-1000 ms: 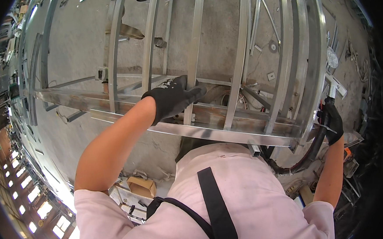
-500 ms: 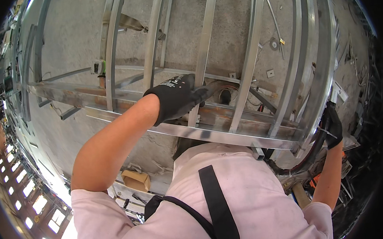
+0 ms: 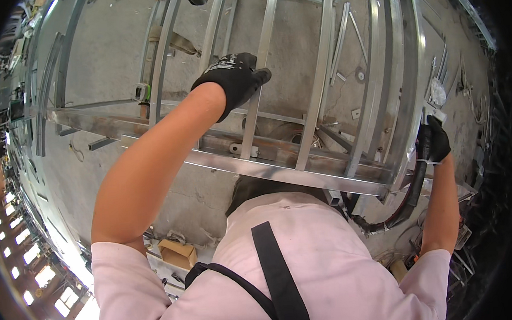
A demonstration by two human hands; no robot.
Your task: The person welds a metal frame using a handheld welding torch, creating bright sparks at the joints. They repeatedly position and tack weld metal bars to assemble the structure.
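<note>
Now the left hand point(image 3: 232, 80), gloved in black, is shifted farther up the steel stud frame point(image 3: 280, 167) and its grip is closed around an upright stud point(image 3: 260, 83). The right hand point(image 3: 433, 140) is kept clamped on the frame's end stud point(image 3: 404, 92); repositioning is indicated.

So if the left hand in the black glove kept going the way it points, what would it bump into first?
Probably the next upright silver metal bar of the frame, just beyond the left hand; depth is hard to judge.
</note>
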